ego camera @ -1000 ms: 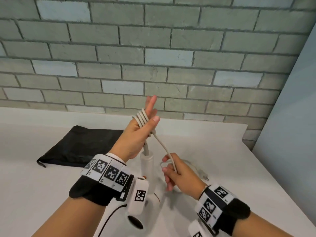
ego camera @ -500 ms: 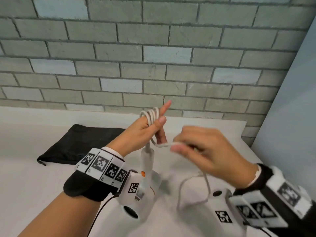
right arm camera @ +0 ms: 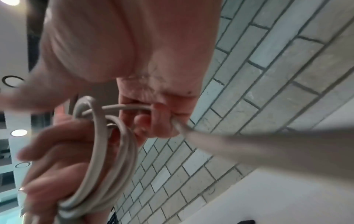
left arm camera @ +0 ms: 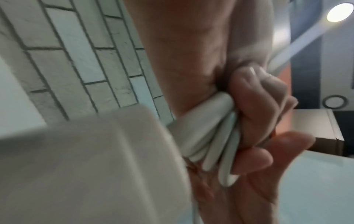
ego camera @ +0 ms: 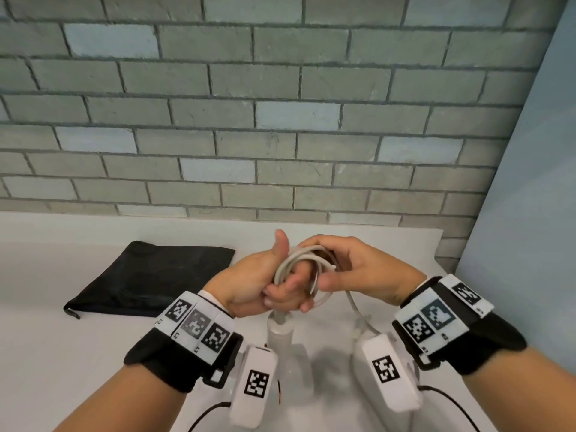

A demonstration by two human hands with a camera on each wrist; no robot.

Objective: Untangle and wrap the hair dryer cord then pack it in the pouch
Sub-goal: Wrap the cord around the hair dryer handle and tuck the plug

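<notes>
The white cord [ego camera: 294, 263] lies in several loops around the fingers of my left hand [ego camera: 268, 282], which curl on the coil [left arm camera: 208, 136] above the table. My right hand [ego camera: 343, 266] sits just right of it and pinches a strand of the cord [right arm camera: 134, 107] against the coil [right arm camera: 107, 151]. The hair dryer's white handle [ego camera: 281, 333] hangs below my left hand; its body [left arm camera: 86, 166] fills the lower left of the left wrist view. Loose cord [ego camera: 355, 307] trails down from my right hand. The black pouch [ego camera: 156, 275] lies flat on the table to the left.
The white table [ego camera: 78, 353] runs back to a grey brick wall [ego camera: 280, 120]. A pale blue wall [ego camera: 523, 244] closes the right side. Both wrists carry black bands with marker tags and white camera units.
My right hand has come up from the table's right side and carried the cord over to my left hand, adding to the coil. My left hand's fingers have curled and lowered.
</notes>
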